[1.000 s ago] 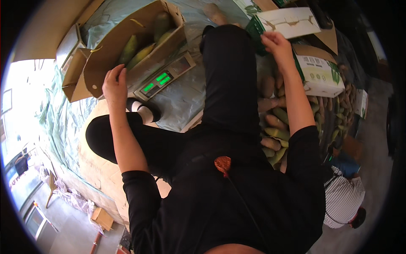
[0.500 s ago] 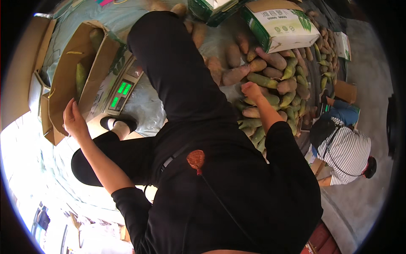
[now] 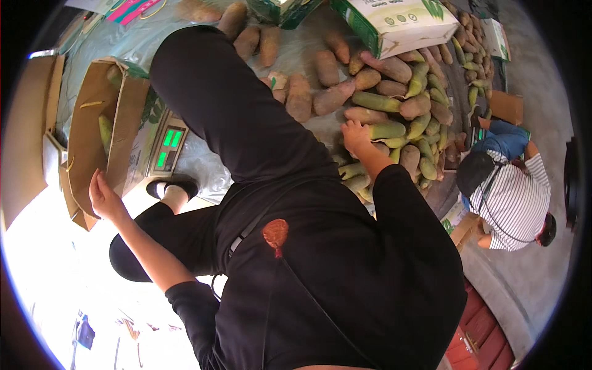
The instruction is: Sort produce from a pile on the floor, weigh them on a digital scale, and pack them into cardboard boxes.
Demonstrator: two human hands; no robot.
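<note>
My right hand [image 3: 356, 138] is at the near left side of a heap of radishes [image 3: 417, 106], its fingers curled over the left end of a green radish [image 3: 388, 130]. Beside the near end of a long open cardboard carton [image 3: 125, 111], my left hand [image 3: 106, 196] holds nothing, with fingers loosely extended and apart. A green radish [image 3: 105, 132] shows inside the carton, part of it cut off by the wall. The carton stands on a scale [image 3: 165, 148] with lit green digits.
Several reddish-brown radishes [image 3: 300, 98] lie loose on plastic sheeting beyond my raised knee. A white and green carton [image 3: 401, 28] stands behind the heap. To the right, a person in a striped shirt [image 3: 512, 200] bends over a cardboard box [image 3: 464, 231].
My right hand has moved a little left, down onto the green radish. My left hand stays beside the carton. The whole view has shifted slightly, showing more loose radishes beyond my knee.
</note>
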